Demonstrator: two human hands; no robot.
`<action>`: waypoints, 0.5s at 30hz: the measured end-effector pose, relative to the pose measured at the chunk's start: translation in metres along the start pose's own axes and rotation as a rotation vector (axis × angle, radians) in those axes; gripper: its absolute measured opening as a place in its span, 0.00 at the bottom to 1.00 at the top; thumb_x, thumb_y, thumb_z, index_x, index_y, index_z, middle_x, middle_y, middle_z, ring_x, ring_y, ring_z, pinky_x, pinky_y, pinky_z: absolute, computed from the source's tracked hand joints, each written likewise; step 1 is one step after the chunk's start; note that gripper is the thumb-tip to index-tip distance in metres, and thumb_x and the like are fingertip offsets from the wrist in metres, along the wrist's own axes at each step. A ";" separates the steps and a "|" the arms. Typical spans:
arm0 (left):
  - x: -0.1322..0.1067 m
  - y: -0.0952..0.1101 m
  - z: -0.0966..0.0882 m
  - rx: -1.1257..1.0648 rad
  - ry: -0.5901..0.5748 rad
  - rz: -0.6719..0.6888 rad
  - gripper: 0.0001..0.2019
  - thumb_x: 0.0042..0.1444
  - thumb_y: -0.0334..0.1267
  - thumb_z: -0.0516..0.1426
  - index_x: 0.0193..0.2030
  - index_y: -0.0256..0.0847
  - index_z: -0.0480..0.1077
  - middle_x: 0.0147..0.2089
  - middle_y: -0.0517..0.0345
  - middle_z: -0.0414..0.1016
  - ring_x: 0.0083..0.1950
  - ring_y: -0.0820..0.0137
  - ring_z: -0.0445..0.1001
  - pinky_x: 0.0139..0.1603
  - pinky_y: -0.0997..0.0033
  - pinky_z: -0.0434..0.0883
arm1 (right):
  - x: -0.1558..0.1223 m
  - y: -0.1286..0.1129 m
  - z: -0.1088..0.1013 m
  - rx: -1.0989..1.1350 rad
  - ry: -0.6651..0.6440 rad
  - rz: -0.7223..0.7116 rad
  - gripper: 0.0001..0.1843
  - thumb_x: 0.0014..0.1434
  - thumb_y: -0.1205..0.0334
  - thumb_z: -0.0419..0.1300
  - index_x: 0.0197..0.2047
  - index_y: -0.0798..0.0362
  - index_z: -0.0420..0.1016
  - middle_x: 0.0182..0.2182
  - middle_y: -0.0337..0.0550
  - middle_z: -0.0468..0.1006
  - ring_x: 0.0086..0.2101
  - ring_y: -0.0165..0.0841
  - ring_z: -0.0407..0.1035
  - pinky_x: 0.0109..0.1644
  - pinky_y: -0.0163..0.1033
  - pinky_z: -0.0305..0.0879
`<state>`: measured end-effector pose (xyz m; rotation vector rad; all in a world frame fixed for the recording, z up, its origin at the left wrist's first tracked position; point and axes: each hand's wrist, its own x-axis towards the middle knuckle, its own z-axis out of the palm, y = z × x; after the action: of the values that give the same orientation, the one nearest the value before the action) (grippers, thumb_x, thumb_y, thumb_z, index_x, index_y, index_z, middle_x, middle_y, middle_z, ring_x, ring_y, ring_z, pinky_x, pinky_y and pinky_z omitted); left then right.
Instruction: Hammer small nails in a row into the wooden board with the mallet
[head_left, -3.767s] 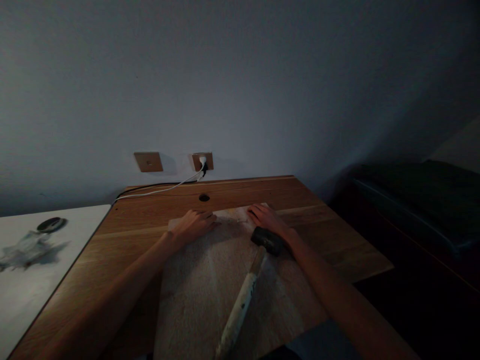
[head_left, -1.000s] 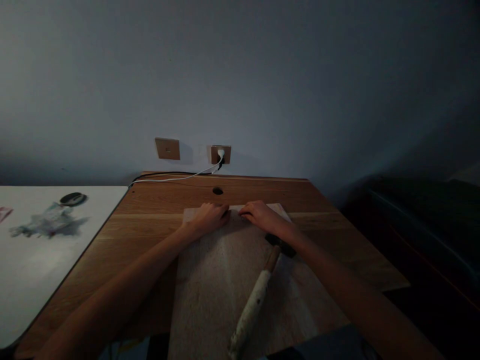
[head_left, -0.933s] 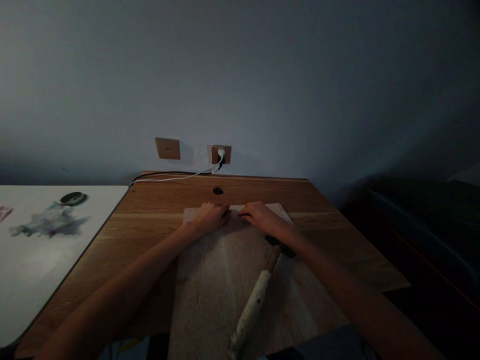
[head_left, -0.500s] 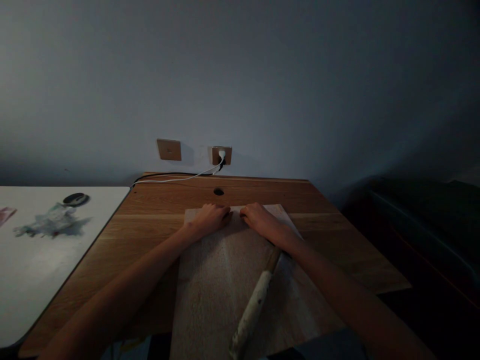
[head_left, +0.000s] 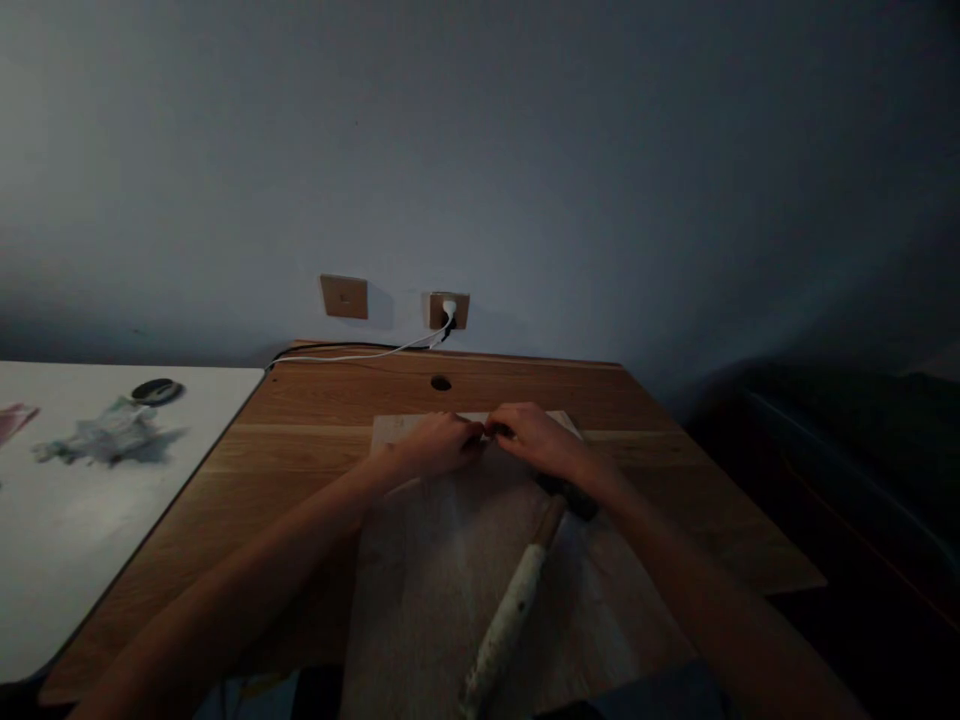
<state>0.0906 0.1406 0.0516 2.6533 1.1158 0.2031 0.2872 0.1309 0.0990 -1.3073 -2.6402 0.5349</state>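
Close together over the far part of a wooden board are my left hand and my right hand. Both have curled, pinched fingers, and the fingertips almost meet. Whatever small thing they may hold between them is too dark and tiny to make out. Below my right wrist lies a hammer, its dark head partly hidden by the forearm. Its handle, wrapped in whitish material, slants toward me across the board.
The board rests on a brown wooden table. At the left stands a white table with a crumpled plastic bag and a dark round object. Cables run along the back to a wall socket.
My hands have come nearer each other, the left one moving right, with the fingertips now almost meeting. The hammer's head shows more beside my right forearm. The hammer has stayed in place.
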 end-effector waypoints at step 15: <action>-0.021 -0.030 -0.054 -0.069 -0.308 -0.110 0.23 0.45 0.49 0.69 0.46 0.42 0.73 0.47 0.52 0.77 0.42 0.62 0.77 0.36 0.71 0.66 | -0.009 0.016 0.015 0.251 -0.079 -0.047 0.18 0.59 0.73 0.63 0.52 0.54 0.79 0.46 0.48 0.84 0.42 0.35 0.79 0.48 0.37 0.72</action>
<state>0.0434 0.1551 0.0939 2.4462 1.1238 -0.1791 0.3001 0.1284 0.0793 -1.1694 -2.5530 0.8942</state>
